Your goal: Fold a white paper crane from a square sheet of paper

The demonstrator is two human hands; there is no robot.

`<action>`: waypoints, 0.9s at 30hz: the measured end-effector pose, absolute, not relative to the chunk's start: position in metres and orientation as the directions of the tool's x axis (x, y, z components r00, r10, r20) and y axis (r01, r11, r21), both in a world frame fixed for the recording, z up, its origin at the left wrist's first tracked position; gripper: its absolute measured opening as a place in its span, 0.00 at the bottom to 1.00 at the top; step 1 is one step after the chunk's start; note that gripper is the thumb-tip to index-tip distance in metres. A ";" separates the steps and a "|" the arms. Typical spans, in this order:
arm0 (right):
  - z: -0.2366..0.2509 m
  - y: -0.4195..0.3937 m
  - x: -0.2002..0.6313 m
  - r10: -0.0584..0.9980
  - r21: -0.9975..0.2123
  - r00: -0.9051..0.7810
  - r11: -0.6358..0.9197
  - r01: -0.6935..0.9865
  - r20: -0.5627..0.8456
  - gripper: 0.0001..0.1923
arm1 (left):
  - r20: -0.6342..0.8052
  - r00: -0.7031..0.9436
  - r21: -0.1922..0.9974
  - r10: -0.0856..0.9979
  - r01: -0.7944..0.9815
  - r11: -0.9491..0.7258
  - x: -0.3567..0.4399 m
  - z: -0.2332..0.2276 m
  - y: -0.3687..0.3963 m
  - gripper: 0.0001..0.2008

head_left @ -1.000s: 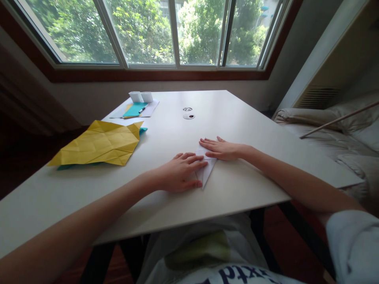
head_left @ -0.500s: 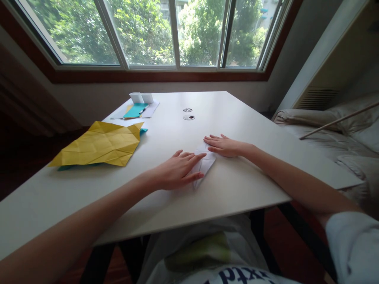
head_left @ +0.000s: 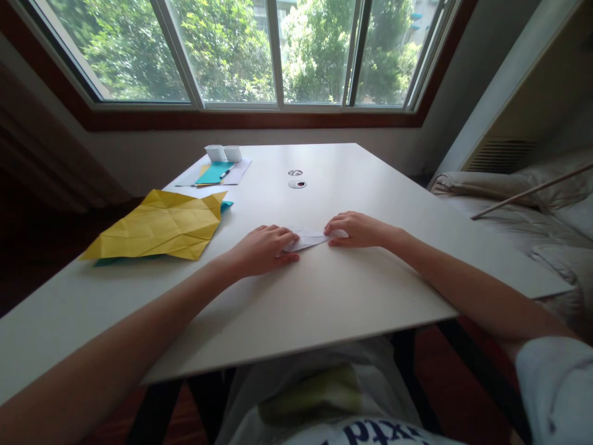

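Left hand and right hand pinching folded white paper, yellow sheet at its nine o'clock, teal sheet and pen at ten, two discs at twelve

Both ends of the folded white paper hidden under the left hand and right hand; its creases too faint to make out. Yellow sheet covers most of the teal sheet. Shirt lettering cut by bottom edge, window by top.
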State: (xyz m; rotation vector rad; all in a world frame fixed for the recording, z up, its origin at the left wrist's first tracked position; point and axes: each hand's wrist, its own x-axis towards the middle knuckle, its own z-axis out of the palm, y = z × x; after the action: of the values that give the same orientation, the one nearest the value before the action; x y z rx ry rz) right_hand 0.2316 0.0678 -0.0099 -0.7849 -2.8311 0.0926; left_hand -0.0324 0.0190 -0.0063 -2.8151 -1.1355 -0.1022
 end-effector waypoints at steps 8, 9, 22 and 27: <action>-0.010 0.061 0.226 0.440 -0.027 -0.871 0.895 0.445 0.219 0.16 | 0.168 0.768 -0.129 0.618 0.639 -0.758 -0.034 -0.011 0.022 0.16; -0.010 0.060 0.225 0.435 -0.011 -0.872 0.896 0.444 0.224 0.15 | 0.180 0.769 -0.131 0.613 0.637 -0.760 -0.034 -0.012 0.022 0.16; -0.019 0.054 0.214 0.428 0.015 -0.766 0.869 0.495 0.479 0.13 | 0.237 0.738 -0.104 0.632 0.666 -0.739 -0.032 -0.011 0.021 0.19; -0.013 0.049 0.211 0.545 -0.289 -0.556 0.826 0.483 0.628 0.11 | 0.345 0.691 -0.107 0.636 0.702 -0.704 -0.029 -0.015 0.022 0.15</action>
State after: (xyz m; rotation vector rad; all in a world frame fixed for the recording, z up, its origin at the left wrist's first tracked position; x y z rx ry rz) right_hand 0.2109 0.0488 -0.0130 -0.7480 -2.2603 0.1070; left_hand -0.0287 0.0216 -0.0148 -2.6716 -1.0736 -0.4171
